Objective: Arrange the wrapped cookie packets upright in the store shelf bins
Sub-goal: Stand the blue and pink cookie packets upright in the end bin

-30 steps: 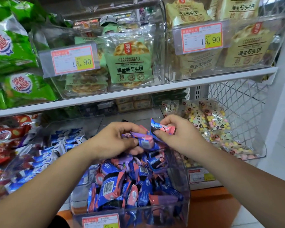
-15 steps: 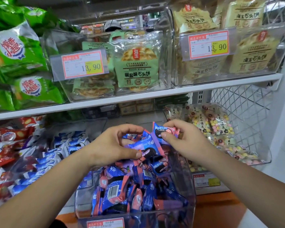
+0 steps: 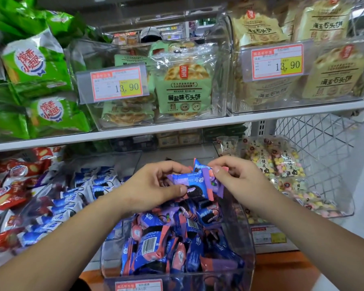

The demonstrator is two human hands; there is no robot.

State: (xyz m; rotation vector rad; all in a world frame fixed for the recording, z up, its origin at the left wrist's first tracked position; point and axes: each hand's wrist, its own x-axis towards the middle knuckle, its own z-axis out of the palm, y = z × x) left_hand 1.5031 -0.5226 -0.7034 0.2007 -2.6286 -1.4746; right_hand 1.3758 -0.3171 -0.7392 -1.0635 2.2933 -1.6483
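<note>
A clear plastic bin (image 3: 249,257) on the lower shelf holds several blue, pink and purple wrapped cookie packets (image 3: 156,246) in a loose heap. My left hand (image 3: 149,187) is closed around a blue and purple packet (image 3: 189,182) just above the heap, thumb pressing its front. My right hand (image 3: 237,177) pinches the top right corner of the same small bunch of packets, where a pink-edged packet (image 3: 209,179) stands upright. Both hands meet over the back half of the bin.
To the left a clear bin holds blue and white cookie packets (image 3: 72,206), with red packets (image 3: 6,192) further left. Pastel candy bags (image 3: 282,164) fill the right bin beside a wire mesh panel (image 3: 315,135). The shelf above carries biscuit bags and price tags (image 3: 118,85).
Both hands have lifted the held packets slightly and turned them more upright. The camera has moved closer to the shelf and tilted a little upward.
</note>
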